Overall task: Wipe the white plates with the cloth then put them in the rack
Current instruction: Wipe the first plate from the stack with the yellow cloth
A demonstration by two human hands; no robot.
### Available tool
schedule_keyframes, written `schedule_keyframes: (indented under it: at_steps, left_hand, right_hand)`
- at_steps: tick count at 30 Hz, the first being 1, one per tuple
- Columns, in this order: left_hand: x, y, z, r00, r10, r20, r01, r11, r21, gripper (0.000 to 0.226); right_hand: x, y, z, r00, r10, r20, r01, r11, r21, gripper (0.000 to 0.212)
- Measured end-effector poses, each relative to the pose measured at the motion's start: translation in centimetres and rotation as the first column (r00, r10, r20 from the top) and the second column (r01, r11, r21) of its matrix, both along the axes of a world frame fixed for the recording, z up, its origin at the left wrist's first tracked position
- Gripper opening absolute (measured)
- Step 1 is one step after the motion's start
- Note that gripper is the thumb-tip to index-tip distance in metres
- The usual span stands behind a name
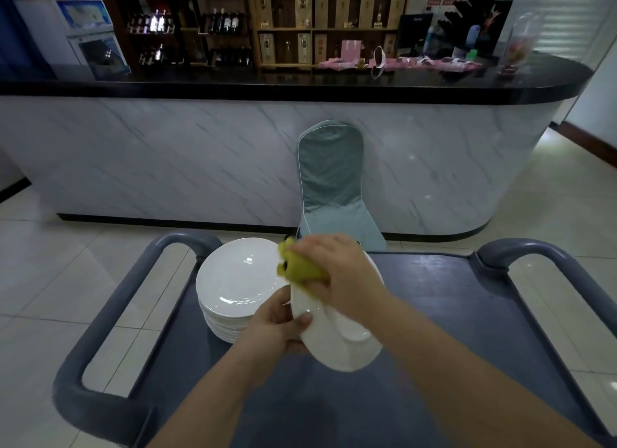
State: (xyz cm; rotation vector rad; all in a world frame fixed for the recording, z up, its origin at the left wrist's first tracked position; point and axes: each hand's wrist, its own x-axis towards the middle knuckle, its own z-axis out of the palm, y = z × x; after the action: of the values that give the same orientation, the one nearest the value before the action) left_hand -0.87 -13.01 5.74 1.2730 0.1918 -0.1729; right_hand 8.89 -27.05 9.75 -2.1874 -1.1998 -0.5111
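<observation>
Head view: left hand point(277, 320) holds one white plate point(337, 340) just right of the stack of plates point(240, 277). The plate is raised off the worktop point(450, 314) and tilted steeply; can't tell whether its front or back faces the camera. Left grip is clamped on the plate's near-left rim, thumb on the camera side, fingers behind.

Right hand point(337, 270) reaches over the top of that plate, grip bunched round a yellow cloth point(300, 264) and pressing it on the plate's upper part. The cloth overlaps the stack's right edge in view; can't tell if they touch.

Stack of plates sits flat on the far-left part of the blue-grey worktop, top plate bare and shiny. A curved grey handle point(110, 300) stands left of the stack, and a second handle point(551, 257) well to its right at the worktop's other end.

Beyond the stack, a chair point(330, 180) in a grey-green cover stands on the tiled floor against a marble-fronted bar point(233, 160) with a black top. Bottles point(223, 21) sit on shelves far behind the stack, blurry.
</observation>
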Motion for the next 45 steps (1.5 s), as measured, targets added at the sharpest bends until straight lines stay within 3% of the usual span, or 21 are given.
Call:
schedule_keyframes:
  at_steps: [3,5,10,12,14,16,18,20,22,24,28,31,36,39,41,45]
  left_hand:
    - [-0.2,0.0,-0.1,0.999,-0.038,0.016,0.040,0.985,-0.170,0.040]
    - [-0.1,0.0,-0.2,1.000,-0.006,0.005,0.008,0.947,-0.322,0.044]
    - [1.6,0.5,-0.7,0.982,0.180,-0.054,-0.183,0.852,-0.491,0.048]
    - [2.7,-0.1,-0.5,0.965,0.242,-0.096,-0.254,0.796,-0.549,0.045]
    - [3.9,-1.3,-0.4,0.954,0.275,-0.121,-0.294,0.767,-0.570,0.037]
    - [4.8,-2.2,-0.2,0.951,0.284,-0.124,-0.304,0.779,-0.548,0.033]
    - [5.4,-2.4,-0.1,0.954,0.270,-0.128,-0.295,0.776,-0.557,0.034]
    - [5.5,-1.9,0.2,0.961,0.251,-0.119,-0.271,0.757,-0.595,0.037]
    - [5.5,-1.1,0.3,0.965,0.242,-0.100,-0.252,0.749,-0.613,0.043]
    - [5.4,-0.8,0.2,0.971,0.218,-0.093,-0.229,0.762,-0.605,0.047]
    - [5.3,-2.1,0.1,0.984,0.151,-0.090,-0.175,0.808,-0.562,0.047]
    - [5.2,-2.3,-0.1,0.989,0.129,-0.065,-0.144,0.831,-0.538,0.044]
    - [4.4,0.4,0.2,0.999,-0.016,0.046,0.031,0.940,-0.340,0.048]
    - [4.0,1.4,0.7,0.985,-0.156,0.068,0.166,0.965,-0.203,0.051]
    - [4.0,1.5,0.9,0.982,-0.174,0.067,0.183,0.970,-0.162,0.052]
    - [4.4,1.1,1.3,0.989,-0.110,0.101,0.123,0.984,-0.127,0.053]
  right_hand:
    - [4.2,-1.2,1.1,0.932,-0.142,-0.332,0.200,0.969,0.148,0.046]
    - [6.3,-3.0,0.3,0.830,-0.241,-0.503,0.341,0.933,0.115,0.045]
    - [3.9,-7.8,-3.7,0.701,-0.244,-0.671,0.553,0.780,0.294,0.032]
    - [0.9,-7.4,-5.1,0.760,-0.216,-0.612,0.511,0.781,0.359,0.033]
    - [-1.7,-5.4,-6.2,0.898,-0.175,-0.404,0.337,0.865,0.372,0.038]
    - [-3.2,-2.9,-6.6,0.976,-0.176,-0.130,0.202,0.952,0.229,0.043]
    - [-3.1,-2.3,-6.4,0.982,-0.190,-0.012,0.190,0.969,0.160,0.044]
    - [-2.1,-3.5,-6.0,0.969,-0.241,-0.057,0.248,0.941,0.232,0.041]
    - [-0.9,-6.1,-5.6,0.927,-0.299,-0.229,0.363,0.869,0.337,0.038]
    - [-0.3,-7.5,-5.4,0.893,-0.336,-0.299,0.433,0.822,0.369,0.038]
    - [-2.8,-3.7,-5.8,0.945,-0.326,-0.011,0.320,0.921,0.222,0.045]
    - [-2.8,-3.4,-6.0,0.949,-0.316,0.009,0.307,0.928,0.210,0.044]
    - [-0.1,-8.8,-4.4,0.887,-0.203,-0.415,0.392,0.805,0.445,0.036]
    - [3.1,-9.4,-2.8,0.786,-0.236,-0.572,0.502,0.783,0.366,0.036]
    - [4.5,-8.0,-1.3,0.786,-0.292,-0.545,0.525,0.781,0.339,0.037]
    - [2.5,-2.4,-1.0,0.939,-0.257,-0.226,0.319,0.898,0.302,0.045]
